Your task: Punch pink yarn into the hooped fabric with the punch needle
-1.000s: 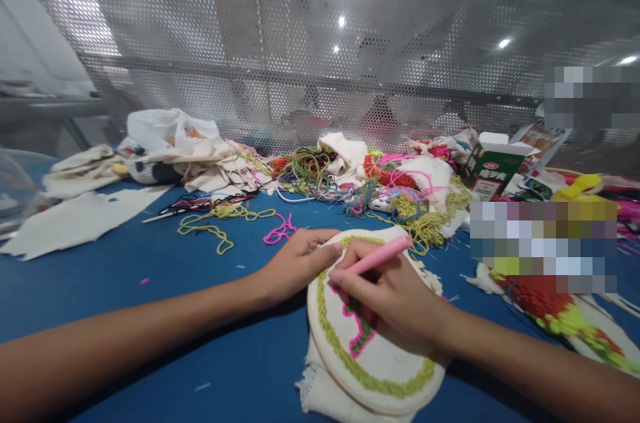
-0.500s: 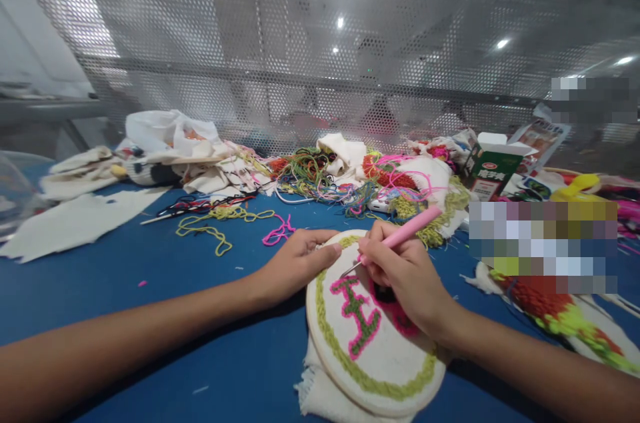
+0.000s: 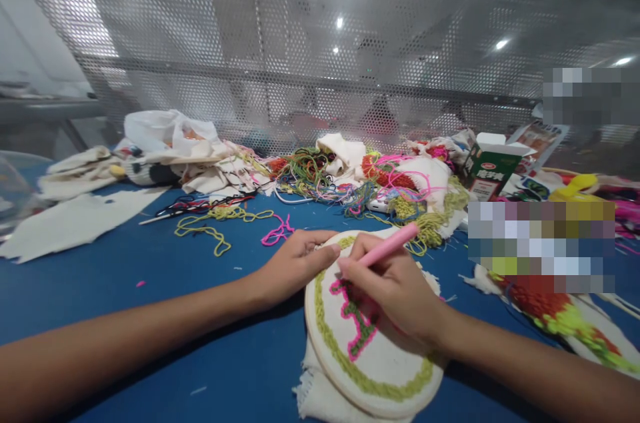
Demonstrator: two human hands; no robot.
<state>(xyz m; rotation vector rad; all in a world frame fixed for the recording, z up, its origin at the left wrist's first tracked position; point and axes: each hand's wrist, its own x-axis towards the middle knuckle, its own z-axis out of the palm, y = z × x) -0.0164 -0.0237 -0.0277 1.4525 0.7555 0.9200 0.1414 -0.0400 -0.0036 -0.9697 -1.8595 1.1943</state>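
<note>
A round embroidery hoop [image 3: 311, 316] stretches white cloth that carries a yellow-green yarn ring and a pink-edged dark green motif [image 3: 356, 316]. My left hand [image 3: 303, 260] grips the hoop's upper left rim, thumb on top of the cloth and fingers behind it. Over the upper part of the cloth, my right hand [image 3: 395, 290] is closed around a pink-handled punch needle [image 3: 387, 246], tilted up to the right. The needle's tip is hidden beneath the fingers, near the top of the motif. My right hand also covers part of the pattern on the right.
A heap of tangled yarn [image 3: 310, 170] and cloth scraps lies along the back of the blue table [image 3: 165, 356]. Loose pink yarn [image 3: 277, 231] rests left of the hoop. A green box [image 3: 493, 166] stands back right. Behind rises a perforated metal screen [image 3: 300, 43].
My right hand has moved left and slightly down with the punch needle, and the metal shaft seen before is now hidden. My left hand stays on the rim.
</note>
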